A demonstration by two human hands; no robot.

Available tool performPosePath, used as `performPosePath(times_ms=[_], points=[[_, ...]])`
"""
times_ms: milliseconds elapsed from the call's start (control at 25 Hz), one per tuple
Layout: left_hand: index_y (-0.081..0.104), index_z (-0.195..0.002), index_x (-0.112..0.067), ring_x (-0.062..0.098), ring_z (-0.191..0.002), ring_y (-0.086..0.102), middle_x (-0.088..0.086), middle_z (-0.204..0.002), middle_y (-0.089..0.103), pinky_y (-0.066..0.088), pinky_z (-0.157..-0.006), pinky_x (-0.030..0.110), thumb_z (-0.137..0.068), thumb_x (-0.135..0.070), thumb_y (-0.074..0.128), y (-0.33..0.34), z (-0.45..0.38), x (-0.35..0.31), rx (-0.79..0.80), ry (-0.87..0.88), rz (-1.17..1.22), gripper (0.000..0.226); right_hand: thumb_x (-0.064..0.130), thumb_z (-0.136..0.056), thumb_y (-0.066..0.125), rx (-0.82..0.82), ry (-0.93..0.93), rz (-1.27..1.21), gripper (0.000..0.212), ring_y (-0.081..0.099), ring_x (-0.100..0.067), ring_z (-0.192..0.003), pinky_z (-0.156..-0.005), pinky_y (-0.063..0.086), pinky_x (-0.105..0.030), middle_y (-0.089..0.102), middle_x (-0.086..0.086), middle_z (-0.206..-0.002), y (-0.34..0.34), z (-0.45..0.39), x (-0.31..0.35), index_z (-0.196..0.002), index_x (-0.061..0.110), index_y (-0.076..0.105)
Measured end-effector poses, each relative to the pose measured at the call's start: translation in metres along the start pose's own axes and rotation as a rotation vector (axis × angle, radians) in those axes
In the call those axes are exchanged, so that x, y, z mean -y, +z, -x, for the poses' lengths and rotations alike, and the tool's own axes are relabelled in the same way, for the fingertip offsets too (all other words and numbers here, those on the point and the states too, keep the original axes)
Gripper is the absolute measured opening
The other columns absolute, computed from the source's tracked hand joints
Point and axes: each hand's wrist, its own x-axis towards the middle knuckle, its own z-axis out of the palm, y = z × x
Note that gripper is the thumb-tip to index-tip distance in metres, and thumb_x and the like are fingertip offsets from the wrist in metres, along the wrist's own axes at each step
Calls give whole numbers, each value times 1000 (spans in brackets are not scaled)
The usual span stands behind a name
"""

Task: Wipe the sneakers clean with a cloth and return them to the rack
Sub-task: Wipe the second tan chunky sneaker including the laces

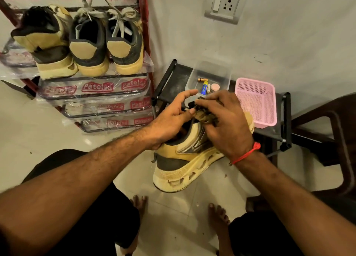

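Note:
A tan and grey sneaker (185, 163) is held in the air in front of me, heel toward me, sole turned down and to the right. My left hand (171, 119) grips it at the collar, index finger stretched forward. My right hand (225, 124) holds a crumpled dark cloth (204, 111) bunched against the sneaker's upper. The red shoe rack (96, 94), wrapped in printed plastic, stands at the left. On its top shelf sit three tan and grey sneakers (90, 46), heels outward.
A low black stand (169, 76) against the wall carries a clear box (212, 76) with batteries and a pink mesh basket (258, 101). A dark chair (327, 132) is at the right. My bare feet (217, 215) rest on the pale tiled floor.

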Motion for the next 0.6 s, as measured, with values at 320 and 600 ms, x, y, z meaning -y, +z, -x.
performPosePath(times_ms=[320,600], points=[[39,-148,-40,29,-69,55,23,-107,64,42,-51,28,-107,-17,48,-9,-7,0,-91,-38,37,48,27,-80,66,-12,30,-119,35,58,-23,-95,-81,52,-42,58,-7,-101,-9,0,18,-111,10,72],[53,-139,-28,19,-70,57,0,-109,71,45,-55,27,-107,-12,46,-30,-11,-9,-380,-75,200,37,34,-77,78,350,-149,-263,38,53,-12,-99,-81,56,-35,53,0,-110,-1,25,53,-108,15,67]])
